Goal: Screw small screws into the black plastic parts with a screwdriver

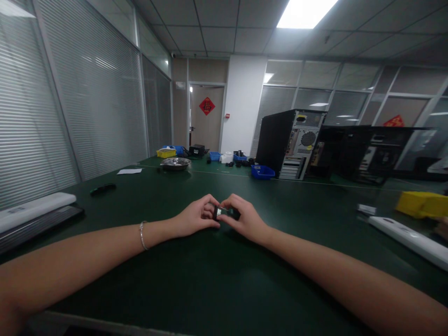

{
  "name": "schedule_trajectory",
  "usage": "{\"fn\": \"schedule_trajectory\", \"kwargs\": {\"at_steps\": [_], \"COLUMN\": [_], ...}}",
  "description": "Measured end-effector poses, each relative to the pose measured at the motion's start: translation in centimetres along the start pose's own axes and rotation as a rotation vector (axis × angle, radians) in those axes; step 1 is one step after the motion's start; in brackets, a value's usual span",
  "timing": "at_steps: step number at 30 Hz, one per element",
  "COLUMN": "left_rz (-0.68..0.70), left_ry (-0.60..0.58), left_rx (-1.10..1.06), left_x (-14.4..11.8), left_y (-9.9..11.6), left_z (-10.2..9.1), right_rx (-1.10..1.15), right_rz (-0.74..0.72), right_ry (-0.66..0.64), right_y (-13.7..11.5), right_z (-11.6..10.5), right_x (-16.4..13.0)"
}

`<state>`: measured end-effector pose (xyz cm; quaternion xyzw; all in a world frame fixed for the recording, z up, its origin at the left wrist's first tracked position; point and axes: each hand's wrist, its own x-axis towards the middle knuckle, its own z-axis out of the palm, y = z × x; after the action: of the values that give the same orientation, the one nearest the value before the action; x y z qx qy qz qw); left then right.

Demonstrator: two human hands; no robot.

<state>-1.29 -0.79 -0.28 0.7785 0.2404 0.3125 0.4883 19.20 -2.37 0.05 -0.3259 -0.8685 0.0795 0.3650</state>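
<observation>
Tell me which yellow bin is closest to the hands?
The yellow bin at the table's right edge is closest to the hands; the other yellow bin sits far back, left of the metal bowl.

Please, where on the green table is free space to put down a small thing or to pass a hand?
Bare green table lies between the two forearms, below the left hand and right hand, which hold a small black part. More lies between the hands and the metal bowl. It is crowded by the blue bin and computer tower.
</observation>
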Motion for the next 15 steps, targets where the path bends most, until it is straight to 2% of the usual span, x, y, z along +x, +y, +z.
{"fn": "schedule_trajectory", "kwargs": {"at_steps": [8, 15], "left_rz": [0.005, 0.009], "left_ry": [0.039, -0.02], "left_rx": [-0.002, -0.154], "left_x": [0.1, 0.18], "left_y": [-0.43, -0.11], "left_z": [0.22, 0.33], "right_rx": [0.029, 0.027], "right_rz": [-0.049, -0.069], "right_ry": [0.012, 0.03], "right_y": [-0.02, -0.12], "right_z": [0.16, 0.1], "right_x": [-0.05, -0.03]}}
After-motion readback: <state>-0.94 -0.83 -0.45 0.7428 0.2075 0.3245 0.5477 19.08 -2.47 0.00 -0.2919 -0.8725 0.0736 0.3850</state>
